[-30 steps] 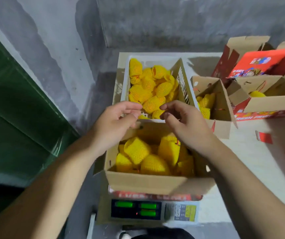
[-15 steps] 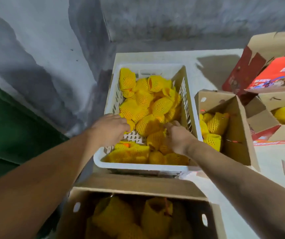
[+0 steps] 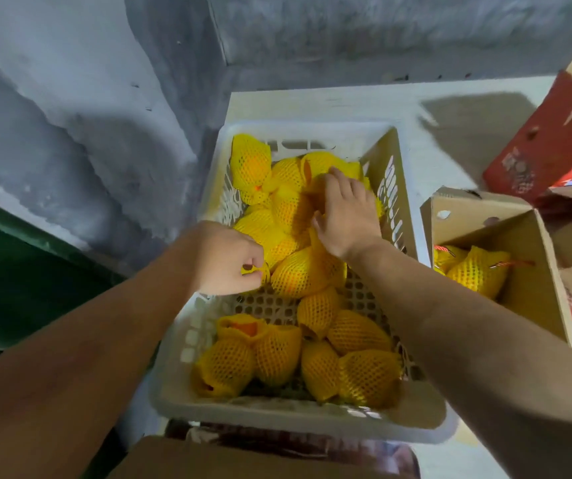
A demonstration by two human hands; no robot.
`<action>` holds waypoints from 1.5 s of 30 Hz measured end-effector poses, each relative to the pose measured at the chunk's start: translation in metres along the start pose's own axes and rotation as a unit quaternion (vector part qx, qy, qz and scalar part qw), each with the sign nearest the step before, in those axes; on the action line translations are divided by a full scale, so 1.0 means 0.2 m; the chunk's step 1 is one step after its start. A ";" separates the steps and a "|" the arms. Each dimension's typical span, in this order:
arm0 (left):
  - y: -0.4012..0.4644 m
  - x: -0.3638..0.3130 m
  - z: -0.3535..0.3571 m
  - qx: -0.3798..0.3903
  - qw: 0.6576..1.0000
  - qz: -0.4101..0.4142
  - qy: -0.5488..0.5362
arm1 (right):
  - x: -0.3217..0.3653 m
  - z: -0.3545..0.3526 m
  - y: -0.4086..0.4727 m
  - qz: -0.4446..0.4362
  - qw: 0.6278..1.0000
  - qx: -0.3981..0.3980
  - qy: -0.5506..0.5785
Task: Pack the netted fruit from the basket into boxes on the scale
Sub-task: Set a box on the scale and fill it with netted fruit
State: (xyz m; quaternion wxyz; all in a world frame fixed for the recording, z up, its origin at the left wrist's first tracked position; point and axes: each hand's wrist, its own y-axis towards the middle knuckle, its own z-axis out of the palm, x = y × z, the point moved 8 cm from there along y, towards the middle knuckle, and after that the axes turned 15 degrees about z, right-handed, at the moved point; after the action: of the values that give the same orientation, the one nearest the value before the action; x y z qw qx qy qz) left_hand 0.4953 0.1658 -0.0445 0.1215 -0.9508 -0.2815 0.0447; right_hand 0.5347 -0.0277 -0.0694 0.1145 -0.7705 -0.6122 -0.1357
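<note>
Netted fruit [image 3: 307,276] in the basket [image 3: 298,414] is being pinched by the left hand [image 3: 227,259]; another is being pressed by the flat, unclenched right hand [image 3: 346,210], probably for lifting out.

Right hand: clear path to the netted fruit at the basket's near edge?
Probably yes. The right hand rests on fruit further back in the basket, and the near-edge fruit lies uncovered beneath its forearm; pulling back should reach it.
</note>
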 end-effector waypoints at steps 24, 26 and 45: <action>-0.03 0.03 -0.08 -0.136 0.990 -0.024 -0.023 | 0.25 0.19 -0.13 0.034 0.867 0.439 0.233; -0.03 0.04 -0.08 -0.131 0.990 -0.031 -0.029 | 0.27 0.20 -0.10 0.033 0.853 0.441 0.278; -0.02 0.04 -0.06 -0.141 0.990 -0.026 0.010 | 0.17 0.24 0.35 0.009 0.992 0.061 0.107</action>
State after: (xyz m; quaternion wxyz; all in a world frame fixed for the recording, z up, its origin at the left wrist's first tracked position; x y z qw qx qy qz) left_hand 0.5024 0.1713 -0.0326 -0.0097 -0.9513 -0.3079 -0.0084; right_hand 0.6129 0.0041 -0.1041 0.2275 -0.7489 -0.5961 -0.1791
